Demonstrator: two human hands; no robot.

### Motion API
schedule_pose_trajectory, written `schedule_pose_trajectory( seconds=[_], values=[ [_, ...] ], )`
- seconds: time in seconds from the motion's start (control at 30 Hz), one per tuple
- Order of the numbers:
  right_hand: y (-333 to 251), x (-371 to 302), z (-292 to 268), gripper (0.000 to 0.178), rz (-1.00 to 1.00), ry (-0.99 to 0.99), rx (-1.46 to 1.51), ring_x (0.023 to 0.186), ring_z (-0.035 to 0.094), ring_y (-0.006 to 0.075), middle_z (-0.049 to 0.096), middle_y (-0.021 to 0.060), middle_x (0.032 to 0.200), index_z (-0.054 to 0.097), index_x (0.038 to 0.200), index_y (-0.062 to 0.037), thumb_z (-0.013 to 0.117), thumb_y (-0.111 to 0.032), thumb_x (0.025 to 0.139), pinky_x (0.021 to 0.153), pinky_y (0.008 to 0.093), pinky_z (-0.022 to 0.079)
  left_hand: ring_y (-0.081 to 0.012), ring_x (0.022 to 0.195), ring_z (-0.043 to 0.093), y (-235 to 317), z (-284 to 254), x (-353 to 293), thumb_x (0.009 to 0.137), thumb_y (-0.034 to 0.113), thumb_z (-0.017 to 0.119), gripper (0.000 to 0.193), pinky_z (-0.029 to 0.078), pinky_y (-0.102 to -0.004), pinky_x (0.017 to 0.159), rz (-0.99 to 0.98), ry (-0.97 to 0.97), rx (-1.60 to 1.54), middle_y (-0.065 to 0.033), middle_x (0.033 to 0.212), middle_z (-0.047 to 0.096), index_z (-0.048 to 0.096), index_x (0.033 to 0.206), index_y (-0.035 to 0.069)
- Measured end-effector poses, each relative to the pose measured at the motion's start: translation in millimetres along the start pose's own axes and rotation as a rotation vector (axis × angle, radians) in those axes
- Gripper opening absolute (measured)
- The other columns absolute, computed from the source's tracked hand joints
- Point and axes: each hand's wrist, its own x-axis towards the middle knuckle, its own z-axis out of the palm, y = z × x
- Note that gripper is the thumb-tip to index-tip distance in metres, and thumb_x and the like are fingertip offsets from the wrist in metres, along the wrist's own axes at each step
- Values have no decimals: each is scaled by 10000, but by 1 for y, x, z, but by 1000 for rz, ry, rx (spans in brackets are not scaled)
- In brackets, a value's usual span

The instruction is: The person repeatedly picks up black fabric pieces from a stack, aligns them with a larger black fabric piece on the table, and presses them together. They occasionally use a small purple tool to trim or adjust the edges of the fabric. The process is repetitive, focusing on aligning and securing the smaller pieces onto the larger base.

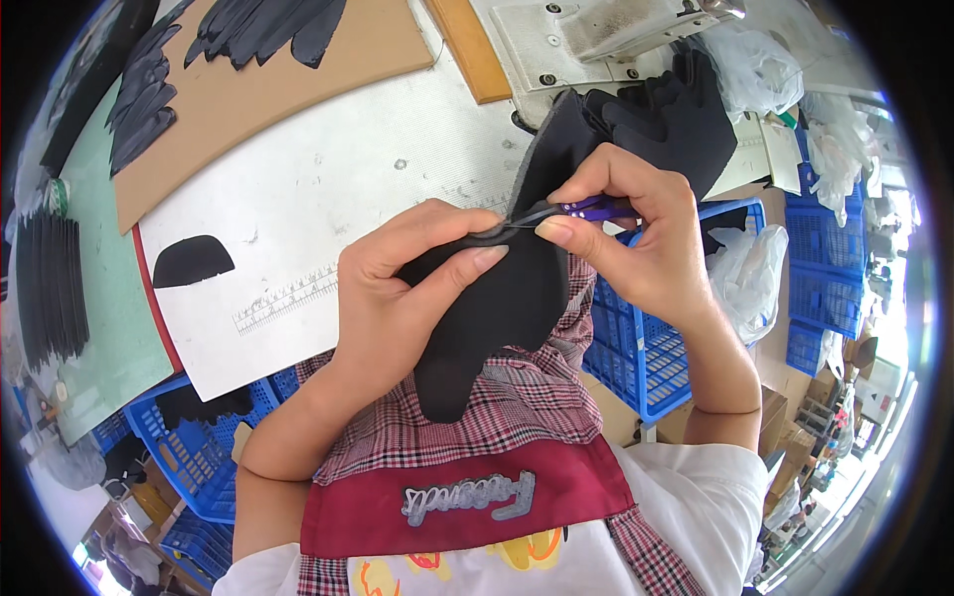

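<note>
A black fabric piece (497, 308) hangs over my lap, its upper edge pinched between the thumb and fingers of my left hand (393, 278). In my right hand (636, 223) is a pair of thread snips (596, 208) with purple handles, their blades pointing left. The blade tips meet the fabric edge right beside my left fingertips. A thin pale line, which looks like thread, runs between the two hands there. Behind my right hand, more black fabric pieces (666, 124) lie bunched and overlapping on the table.
The white table (298, 199) carries a printed ruler scale, a small black piece (194, 260) and a tan board (298, 84) with black strips. A sewing machine base (556, 50) stands at the back. Blue baskets (646, 358) flank me, and plastic bags (750, 273) hang at right.
</note>
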Motion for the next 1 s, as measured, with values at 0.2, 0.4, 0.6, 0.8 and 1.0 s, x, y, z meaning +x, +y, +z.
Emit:
schedule_pose_trajectory(
  seconds=[0.2, 0.4, 0.6, 0.8, 1.0],
  values=[
    [-4, -3, 4, 255, -27, 46, -77, 607, 614, 136, 631, 79, 706, 617, 821, 15, 797, -159, 769, 548, 261, 479, -129, 844, 615, 3, 1, 1, 818, -39, 685, 198, 481, -229, 750, 4, -7, 52, -92, 924, 667, 685, 1016, -33],
    [-3, -5, 6, 256, -12, 39, -108, 591, 601, 133, 626, 72, 694, 627, 832, 7, 802, -167, 765, 543, 258, 472, -130, 852, 615, -2, 5, -1, 814, -47, 689, 208, 486, -223, 750, 0, 7, -16, -101, 943, 671, 683, 1021, -34],
    [4, -8, 9, 229, 70, 78, 36, 598, 527, 61, 608, 28, 686, 631, 830, 7, 797, -142, 775, 542, 216, 429, -114, 813, 628, -4, 8, -2, 838, -18, 686, 181, 494, -221, 705, -18, 18, -23, -91, 911, 677, 686, 1017, -45],
    [5, -7, 5, 222, 46, 180, 118, 606, 513, 44, 604, 18, 699, 631, 819, 7, 801, -126, 768, 541, 204, 419, -92, 825, 624, 9, 5, 2, 829, -5, 712, 236, 497, -205, 748, -183, 54, -67, -53, 927, 681, 666, 1057, -46],
    [-9, -3, -3, 254, -125, 126, -244, 616, 567, 92, 621, 55, 745, 637, 837, 18, 811, -139, 739, 542, 218, 436, -114, 857, 620, 3, 3, 1, 828, -22, 700, 239, 488, -220, 765, -29, 41, 52, -81, 942, 672, 661, 1063, -44]
  ],
)
